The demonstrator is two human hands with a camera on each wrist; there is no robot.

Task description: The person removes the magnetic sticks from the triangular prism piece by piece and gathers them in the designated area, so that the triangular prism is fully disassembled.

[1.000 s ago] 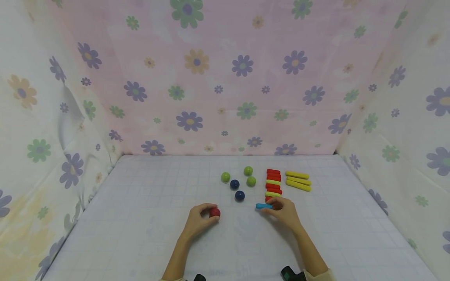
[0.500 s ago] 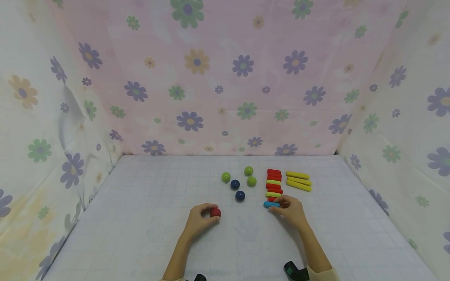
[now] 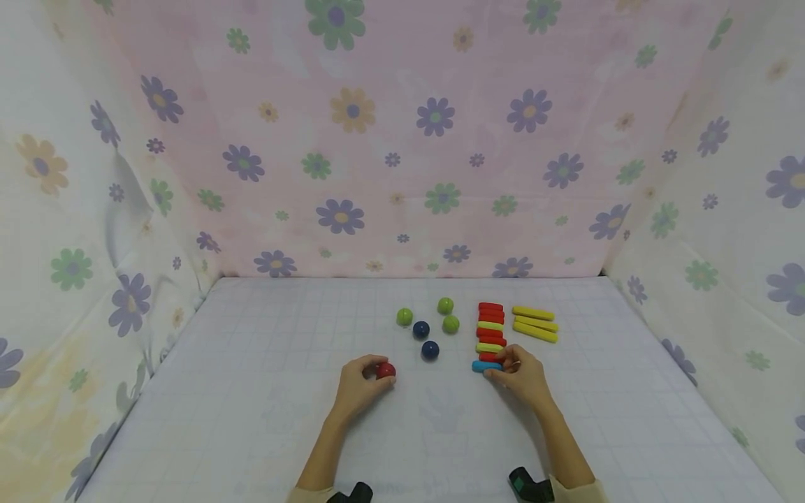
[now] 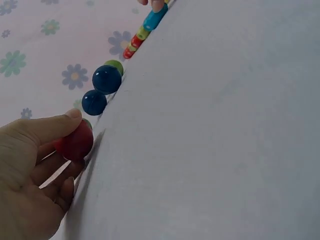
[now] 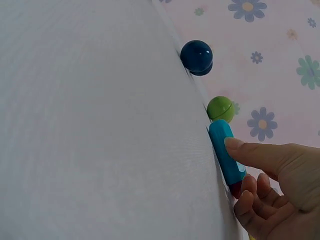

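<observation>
My left hand (image 3: 357, 388) holds a red ball (image 3: 386, 370) between thumb and fingers. In the left wrist view, the thumb lies over the top of the red ball (image 4: 77, 141). My right hand (image 3: 523, 377) has its thumb and fingertips at the right end of a short blue stick (image 3: 486, 366). That stick lies at the near end of a column of red and light-green sticks (image 3: 490, 332). In the right wrist view, the thumb touches the side of the blue stick (image 5: 225, 150); the other fingers curl near its lower end, partly hiding a red stick (image 5: 235, 189).
Two dark blue balls (image 3: 430, 350) lie between the hands, with several green balls (image 3: 450, 323) behind them. Yellow sticks (image 3: 534, 328) sit right of the column. All rest on a white cloth-covered table (image 3: 264, 335), walled by flowered fabric (image 3: 402, 140).
My right hand has moved right with the blue stick, bringing it in line with the column. My left hand has shifted the red ball slightly away from me.
</observation>
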